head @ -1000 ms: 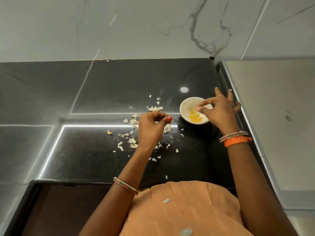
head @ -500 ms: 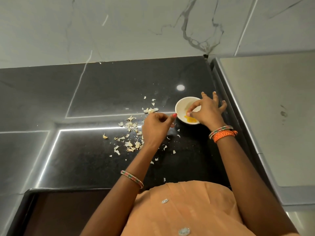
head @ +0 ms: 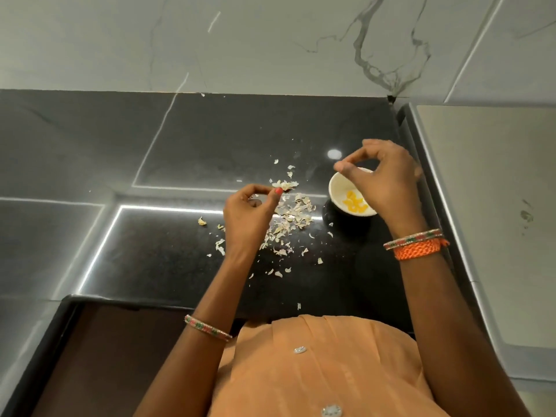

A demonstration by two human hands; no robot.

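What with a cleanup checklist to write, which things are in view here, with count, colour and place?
bowl: one, white, on the counter, right side, below the right grip.
yellow pieces: several, yellow, inside the bowl.
peel scraps: many, pale, strewn left of the bowl.
counter: one, glossy black, across the middle.
wall: one, white marble, grey veins, behind the counter.
side surface: one, pale grey, right of the counter.
garment: one, orange, bottom centre.
bangles: at least two, pink-green, both wrists.
thread band: one, orange, right wrist.
left grip: one, fingertips pinched over the scraps; contents unclear.
right grip: one, thumb and forefinger tips together above the bowl; contents unclear.
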